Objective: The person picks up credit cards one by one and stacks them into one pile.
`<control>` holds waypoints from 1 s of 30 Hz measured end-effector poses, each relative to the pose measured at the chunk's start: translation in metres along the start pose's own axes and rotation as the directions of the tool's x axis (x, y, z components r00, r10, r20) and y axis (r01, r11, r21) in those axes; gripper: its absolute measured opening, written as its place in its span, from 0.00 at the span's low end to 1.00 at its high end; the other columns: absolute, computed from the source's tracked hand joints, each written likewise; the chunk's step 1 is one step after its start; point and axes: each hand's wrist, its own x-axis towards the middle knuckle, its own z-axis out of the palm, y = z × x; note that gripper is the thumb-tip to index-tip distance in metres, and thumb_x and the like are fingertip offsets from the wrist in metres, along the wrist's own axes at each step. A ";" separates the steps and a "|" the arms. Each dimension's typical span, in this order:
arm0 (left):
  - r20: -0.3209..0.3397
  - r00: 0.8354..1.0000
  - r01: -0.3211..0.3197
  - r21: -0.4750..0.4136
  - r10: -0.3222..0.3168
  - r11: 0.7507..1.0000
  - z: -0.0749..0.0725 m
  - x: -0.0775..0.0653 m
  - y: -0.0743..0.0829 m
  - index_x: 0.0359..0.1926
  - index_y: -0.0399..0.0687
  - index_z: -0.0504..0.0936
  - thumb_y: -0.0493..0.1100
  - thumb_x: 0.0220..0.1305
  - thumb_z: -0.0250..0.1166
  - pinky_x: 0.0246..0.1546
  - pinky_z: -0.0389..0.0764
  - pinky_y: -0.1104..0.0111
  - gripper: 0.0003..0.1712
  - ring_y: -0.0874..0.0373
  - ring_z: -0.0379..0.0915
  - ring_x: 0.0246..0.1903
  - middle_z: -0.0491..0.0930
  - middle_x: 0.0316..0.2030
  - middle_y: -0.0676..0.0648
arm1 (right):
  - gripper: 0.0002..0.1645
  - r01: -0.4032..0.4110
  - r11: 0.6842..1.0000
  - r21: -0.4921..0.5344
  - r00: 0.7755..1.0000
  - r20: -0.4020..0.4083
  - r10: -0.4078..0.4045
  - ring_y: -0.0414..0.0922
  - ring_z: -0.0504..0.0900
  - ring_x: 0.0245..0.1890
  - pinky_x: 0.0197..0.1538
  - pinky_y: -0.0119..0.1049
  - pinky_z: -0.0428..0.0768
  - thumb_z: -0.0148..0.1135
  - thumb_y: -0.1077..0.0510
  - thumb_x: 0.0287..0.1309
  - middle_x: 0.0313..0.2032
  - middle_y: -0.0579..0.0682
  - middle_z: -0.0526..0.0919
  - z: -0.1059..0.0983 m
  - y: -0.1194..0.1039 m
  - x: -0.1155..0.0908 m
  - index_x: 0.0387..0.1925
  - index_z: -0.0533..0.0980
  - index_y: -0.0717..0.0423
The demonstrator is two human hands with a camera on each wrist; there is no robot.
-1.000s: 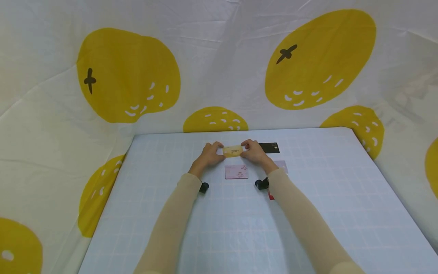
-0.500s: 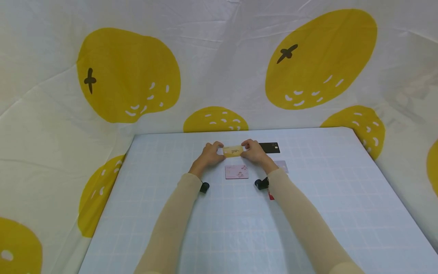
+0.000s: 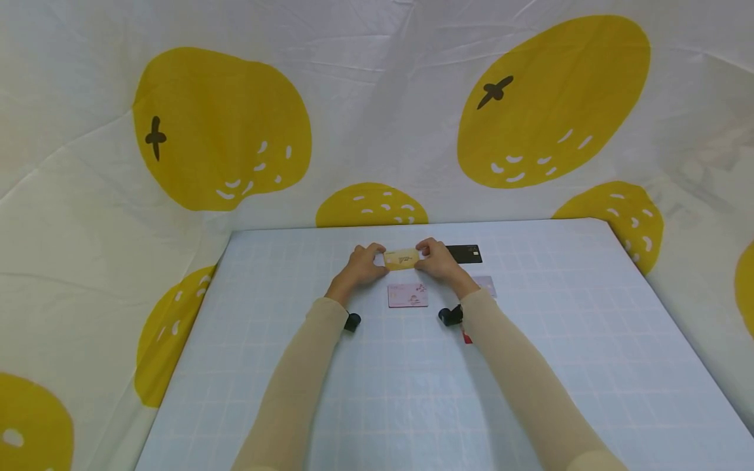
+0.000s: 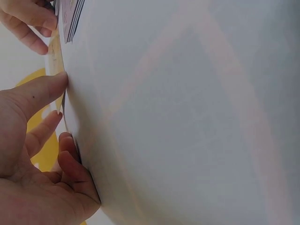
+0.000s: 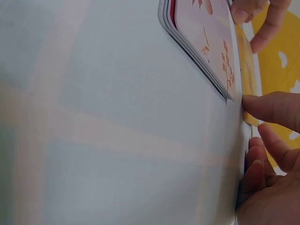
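Near the far edge of the table, a yellow card (image 3: 401, 260) with small dark print is pinched at both ends. My left hand (image 3: 360, 265) grips its left end, thumb at the near corner and a finger at the far one. The right hand (image 3: 438, 261) holds the other end in the same way. Both wrist views place the card at or very near the tabletop; whether it touches cannot be told. Just in front lies a neat stack of cards, its top one pink with red floral print (image 3: 408, 296); the stacked edges show in the right wrist view (image 5: 206, 51).
A black card (image 3: 465, 254) lies to the right of the right hand. Partly under the right wrist is a pale lilac card (image 3: 485, 285), and a red corner of something (image 3: 467, 338) peeks from beneath the right sleeve. A fruit-print cloth (image 3: 383, 131) hangs behind the table.
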 end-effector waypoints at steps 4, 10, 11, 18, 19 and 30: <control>-0.015 1.000 0.003 -0.007 -0.004 1.000 0.002 0.001 -0.001 0.66 0.51 0.72 0.47 0.66 0.68 0.56 0.71 0.54 0.29 0.48 0.66 0.53 0.68 0.54 0.40 | 0.26 0.000 1.000 0.007 1.000 -0.003 0.000 0.55 0.70 0.51 0.57 0.48 0.71 0.64 0.64 0.60 0.53 0.60 0.71 0.000 -0.001 -0.001 0.60 0.70 0.61; -0.050 0.998 -0.026 -0.026 0.025 0.999 0.008 0.003 -0.001 0.65 0.50 0.72 0.45 0.65 0.69 0.51 0.72 0.57 0.28 0.49 0.67 0.48 0.73 0.49 0.44 | 0.26 -0.016 1.000 0.012 1.000 -0.010 0.017 0.55 0.71 0.51 0.57 0.48 0.71 0.64 0.64 0.60 0.52 0.60 0.73 -0.001 -0.001 -0.003 0.60 0.70 0.61; -0.057 0.998 -0.035 -0.030 0.033 0.999 0.008 0.003 -0.001 0.64 0.49 0.72 0.44 0.65 0.69 0.51 0.71 0.58 0.28 0.49 0.67 0.48 0.73 0.48 0.44 | 0.26 -0.018 1.000 0.014 1.000 -0.010 0.018 0.55 0.71 0.51 0.58 0.48 0.71 0.64 0.64 0.60 0.52 0.60 0.73 -0.001 -0.001 -0.003 0.60 0.70 0.61; -0.105 0.993 -0.053 -0.035 0.049 0.998 0.010 0.000 0.006 0.63 0.41 0.73 0.39 0.64 0.68 0.53 0.73 0.58 0.28 0.51 0.71 0.46 0.77 0.47 0.44 | 0.24 -0.028 0.998 0.052 0.999 -0.013 0.029 0.53 0.73 0.50 0.56 0.46 0.74 0.63 0.60 0.63 0.51 0.58 0.75 -0.002 -0.002 -0.004 0.60 0.71 0.60; -0.108 0.993 -0.052 -0.036 0.048 0.998 0.010 0.000 0.007 0.63 0.41 0.73 0.39 0.64 0.68 0.53 0.73 0.58 0.28 0.51 0.72 0.46 0.77 0.47 0.44 | 0.24 -0.028 0.998 0.055 0.999 -0.017 0.029 0.53 0.73 0.50 0.55 0.46 0.74 0.63 0.60 0.63 0.51 0.58 0.76 -0.001 -0.002 -0.004 0.59 0.71 0.61; -0.159 0.986 -0.064 -0.146 0.041 0.987 0.011 -0.009 0.009 0.66 0.37 0.72 0.38 0.66 0.64 0.55 0.74 0.57 0.28 0.48 0.75 0.51 0.80 0.51 0.41 | 0.20 0.016 0.998 0.060 0.998 -0.067 -0.012 0.53 0.77 0.50 0.53 0.46 0.76 0.58 0.59 0.69 0.51 0.61 0.79 -0.002 -0.004 -0.010 0.59 0.75 0.62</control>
